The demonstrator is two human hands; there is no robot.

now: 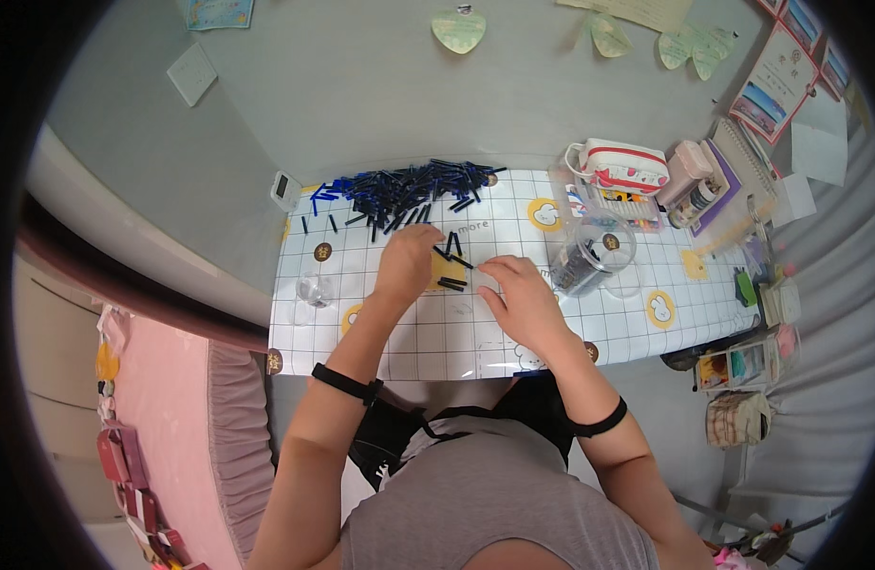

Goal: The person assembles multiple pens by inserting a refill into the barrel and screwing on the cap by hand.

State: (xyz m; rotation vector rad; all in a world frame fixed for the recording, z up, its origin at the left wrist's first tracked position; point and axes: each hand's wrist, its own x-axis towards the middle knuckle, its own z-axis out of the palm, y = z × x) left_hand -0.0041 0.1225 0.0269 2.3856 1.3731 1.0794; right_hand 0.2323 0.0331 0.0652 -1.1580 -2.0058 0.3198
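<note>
A heap of short dark-blue ink cartridges [413, 190] lies along the back of the table. In front of it a few loose cartridges [451, 284] lie on the checked tablecloth between my hands. My left hand [407, 261] is at the front of the heap, its fingers bent and pressed together; what they hold, if anything, is hidden. My right hand [523, 296] rests low over the cloth, thumb and index finger apart. Its index fingertip is close to a slanting cartridge [462, 262]; whether they touch I cannot tell. To its right lies a clear jar [594, 256] with dark cartridges inside.
A small clear cup [314, 292] stands at the left and a white digital clock [285, 190] at the back left corner. At the back right are a pencil case [622, 166] on a clear box, a pink container [686, 171] and notebooks [727, 180]. The wall bounds the table's far side.
</note>
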